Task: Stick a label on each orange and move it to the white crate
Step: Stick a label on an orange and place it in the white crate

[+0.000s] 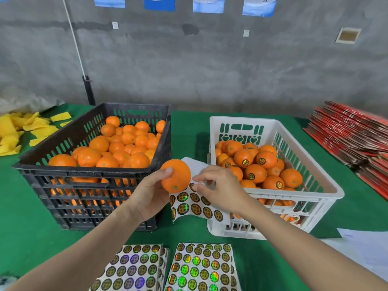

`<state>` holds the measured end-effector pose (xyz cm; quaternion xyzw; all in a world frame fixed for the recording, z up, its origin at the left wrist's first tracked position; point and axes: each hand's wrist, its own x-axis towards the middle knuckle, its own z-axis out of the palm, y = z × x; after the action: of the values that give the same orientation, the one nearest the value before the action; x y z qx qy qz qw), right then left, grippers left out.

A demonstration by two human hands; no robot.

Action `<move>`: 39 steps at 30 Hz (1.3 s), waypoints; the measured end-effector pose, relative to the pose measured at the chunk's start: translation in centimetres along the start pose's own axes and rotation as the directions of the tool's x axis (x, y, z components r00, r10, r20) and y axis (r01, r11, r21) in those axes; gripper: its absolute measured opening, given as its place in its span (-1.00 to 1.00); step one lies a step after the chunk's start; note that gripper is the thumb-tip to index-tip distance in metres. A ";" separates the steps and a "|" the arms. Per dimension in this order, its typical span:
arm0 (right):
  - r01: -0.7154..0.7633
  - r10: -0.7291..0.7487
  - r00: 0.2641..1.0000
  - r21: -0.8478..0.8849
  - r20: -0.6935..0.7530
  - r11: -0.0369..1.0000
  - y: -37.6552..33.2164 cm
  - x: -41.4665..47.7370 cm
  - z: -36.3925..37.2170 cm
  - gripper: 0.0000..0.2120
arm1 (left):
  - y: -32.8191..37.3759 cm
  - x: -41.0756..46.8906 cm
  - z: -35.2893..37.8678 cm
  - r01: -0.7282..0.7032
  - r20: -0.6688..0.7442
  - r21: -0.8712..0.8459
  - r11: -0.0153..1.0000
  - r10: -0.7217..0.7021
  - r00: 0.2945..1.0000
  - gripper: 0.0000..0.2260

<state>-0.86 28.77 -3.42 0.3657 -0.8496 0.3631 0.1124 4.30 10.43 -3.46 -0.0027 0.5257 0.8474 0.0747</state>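
My left hand [150, 194] grips an orange [176, 175] between the two crates, above the green table. A partly used label sheet [194, 201] hangs behind and below that orange, and my right hand [217, 187] pinches a label at the sheet's upper part, right beside the orange. The black crate [92, 175] on the left holds many unlabelled oranges [117, 145]. The white crate [327, 185] on the right holds several oranges with round labels [260, 162].
Two full sheets of holographic labels [201, 267] lie at the table's near edge. Yellow foam pieces [23, 129] lie far left. A stack of red flat cartons [354, 137] fills the far right. White paper [365, 244] lies at the near right. A grey wall stands behind.
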 end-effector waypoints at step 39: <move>-0.261 0.368 0.930 0.658 -0.026 0.706 -3.0 0.4 -2.7 -0.78 | -0.7 0.4 -0.3 0.114 -0.004 0.135 0.984 -0.115 0.993 -0.17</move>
<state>0.76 29.00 0.34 0.2019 -0.7110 0.6734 -0.0179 4.00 10.51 -4.21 -0.0262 0.5808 0.8041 0.1244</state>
